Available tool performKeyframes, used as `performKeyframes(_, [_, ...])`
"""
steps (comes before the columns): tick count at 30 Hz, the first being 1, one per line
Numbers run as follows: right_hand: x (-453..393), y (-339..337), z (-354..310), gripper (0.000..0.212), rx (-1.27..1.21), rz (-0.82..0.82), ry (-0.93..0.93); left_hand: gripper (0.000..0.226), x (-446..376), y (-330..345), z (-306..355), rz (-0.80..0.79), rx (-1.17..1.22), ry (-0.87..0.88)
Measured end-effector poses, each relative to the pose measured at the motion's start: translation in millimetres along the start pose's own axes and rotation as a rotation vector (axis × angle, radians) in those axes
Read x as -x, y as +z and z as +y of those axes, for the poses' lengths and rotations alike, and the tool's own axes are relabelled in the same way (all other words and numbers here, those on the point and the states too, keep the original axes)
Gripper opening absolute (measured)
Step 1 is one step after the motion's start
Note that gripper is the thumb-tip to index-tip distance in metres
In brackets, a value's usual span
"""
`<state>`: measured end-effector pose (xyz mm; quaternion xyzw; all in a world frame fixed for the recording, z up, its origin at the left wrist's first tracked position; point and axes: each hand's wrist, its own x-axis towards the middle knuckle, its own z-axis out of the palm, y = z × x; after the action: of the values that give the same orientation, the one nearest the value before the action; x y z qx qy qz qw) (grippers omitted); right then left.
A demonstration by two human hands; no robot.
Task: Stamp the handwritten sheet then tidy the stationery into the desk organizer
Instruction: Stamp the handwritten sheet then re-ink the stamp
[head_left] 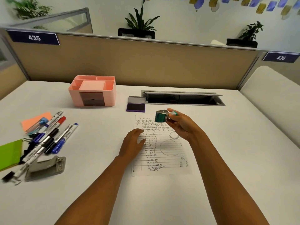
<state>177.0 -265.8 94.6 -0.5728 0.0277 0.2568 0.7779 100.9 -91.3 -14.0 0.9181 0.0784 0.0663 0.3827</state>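
Sheet: the handwritten sheet (162,148) lies flat on the white desk (227,151), right in front of the person. It has lines, rows of numbers and two drawn circles.
Stamp: a small green and silver stamp (161,116) is up in the air, above the top right part of the sheet. It does not touch the paper.
Right hand: the right hand (181,123) holds the stamp. Its fingers are closed around the stamp's handle.
Left hand: the left hand (132,142) lies palm down on the left side of the sheet. Its fingers are spread flat and hold nothing.
Ink pad: a purple ink pad (136,106) sits just past the top of the sheet. Its grey lid is tipped up and open.
Organizer: the pink desk organizer (92,90) stands at the back of the desk, to the left of the ink pad. It has open boxes on top and a dark drawer in front.
Markers: a bunch of markers (53,135) lies in a heap on the left side of the desk, well apart from the sheet. Caps are red, blue and black.
Sticky notes: an orange pad (33,120) and a green pad (9,153) lie beside the markers.
Clips: black binder clips (27,149) sit under and near the markers.
Hole punch: a grey hole punch (47,167) lies in front of the markers.
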Motion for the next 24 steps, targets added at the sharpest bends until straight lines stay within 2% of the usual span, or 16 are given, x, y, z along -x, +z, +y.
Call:
performKeyframes(5, [19.5, -7.1, 11.4, 0.037, 0.308, 0.038, -0.081, 0.044, 20.5, 11.6, 6.0, 0.000, -0.052, 0.033])
performKeyframes(10, [32.5, -16.3, 25.5, 0.036, 0.468, 0.116, -0.148, 0.045, 34.7, 18.6, 10.9, 0.006, -0.091, 0.058])
performKeyframes(17, [54.6, -23.4, 40.8, 0.025, 0.489, 0.159, -0.215, 0.044, 49.3, 22.8, 12.3, -0.003, -0.083, 0.079])
performKeyframes(24, [67.9, -26.1, 53.8, 0.016, 0.586, 0.315, -0.247, 0.043, 58.9, 23.5, 5.4, -0.034, -0.104, 0.098])
